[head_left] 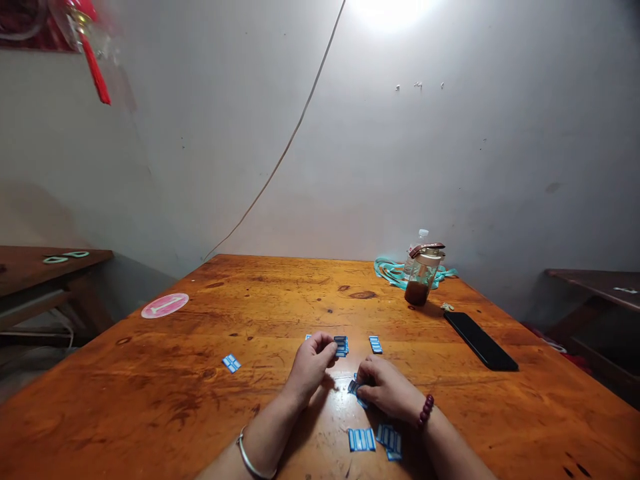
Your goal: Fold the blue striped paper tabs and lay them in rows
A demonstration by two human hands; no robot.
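Observation:
My left hand [316, 363], with a silver bangle on the wrist, pinches a small blue-and-white card [341, 345] at the middle of the table. Closer to me and to the right, my right hand [383, 387], wearing a dark red bead bracelet, has its fingers closed on another small card [353, 387], partly hidden under the fingers. A separate striped card [375, 345] lies just beyond my right hand. Near the front edge of view are a flat card group [361, 440] and an overlapping pile [389, 440]. One more card [231, 363] lies alone to the left.
On the wooden table [280, 293], a black phone [480, 341] lies at the right. Behind it stand a jar with brown liquid [419, 283] and a clear bottle, beside a turquoise strap [387, 270]. A pink oval sticker [165, 305] is at the left edge.

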